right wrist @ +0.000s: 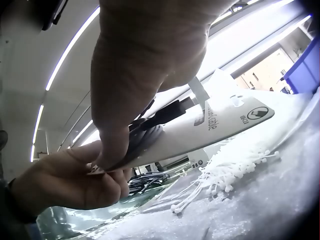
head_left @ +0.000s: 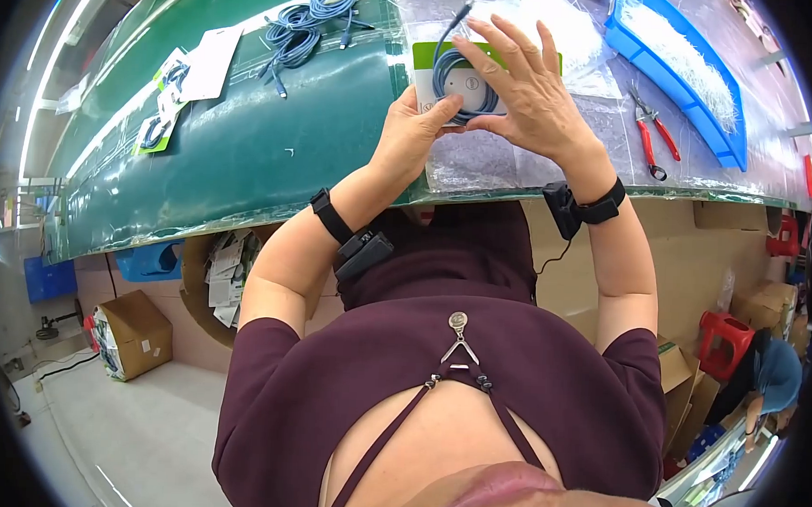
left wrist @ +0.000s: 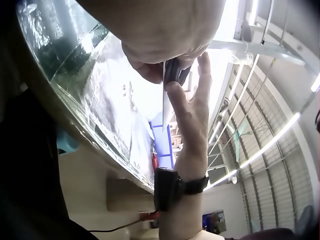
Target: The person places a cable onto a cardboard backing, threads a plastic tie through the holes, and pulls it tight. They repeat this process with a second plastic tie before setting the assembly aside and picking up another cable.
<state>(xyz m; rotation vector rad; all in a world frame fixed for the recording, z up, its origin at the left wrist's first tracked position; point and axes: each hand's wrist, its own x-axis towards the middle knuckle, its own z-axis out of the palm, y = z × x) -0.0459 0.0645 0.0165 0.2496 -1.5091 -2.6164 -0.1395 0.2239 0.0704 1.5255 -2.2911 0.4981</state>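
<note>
In the head view, the left hand (head_left: pixel 409 134) grips the lower left edge of a white card (head_left: pixel 472 86) with a green top band, its thumb on a coiled blue-grey cable (head_left: pixel 441 71) lying against the card. One cable end sticks up past the card's top. Over the card's right side, the right hand (head_left: pixel 539 105) has its fingers spread, its thumb touching the coil's lower edge. The right wrist view shows the card (right wrist: pixel 200 132) tilted, a dark connector (right wrist: pixel 165 114) above it. Seen edge-on in the left wrist view, the coil (left wrist: pixel 172 70) lies between both hands.
Blue-grey cable bundles (head_left: pixel 298 36) lie on the green table at the back left, with carded cables (head_left: pixel 166 93) farther left. Red-handled cutters (head_left: pixel 647 137) lie to the right, beside a blue tray (head_left: pixel 732 152) of thin white strips. White ties (right wrist: pixel 230 170) lie behind the card.
</note>
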